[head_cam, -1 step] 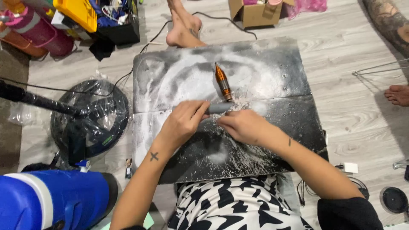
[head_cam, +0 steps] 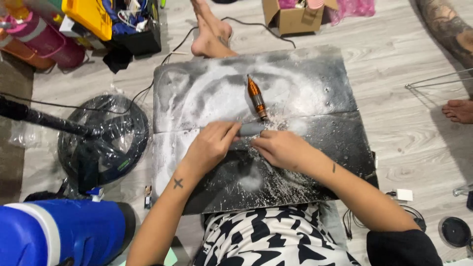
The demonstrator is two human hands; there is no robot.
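Observation:
A dark board (head_cam: 315, 88) dusted with white powder lies on the wooden floor in front of me. Both hands meet at its middle on a grey cylindrical piece (head_cam: 250, 129). My left hand (head_cam: 212, 145) grips its left end, and my right hand (head_cam: 278, 148) grips its right end. An orange pen-shaped tool (head_cam: 256, 97) lies on the board just beyond the hands, touched by neither, tip toward me. White shavings are scattered around the hands.
A round black fan base in plastic wrap (head_cam: 103, 140) with a black pole sits left of the board. A blue container (head_cam: 59, 231) stands at bottom left. Another person's feet (head_cam: 209, 32) and a cardboard box (head_cam: 293, 17) lie beyond; another foot (head_cam: 458, 111) at right.

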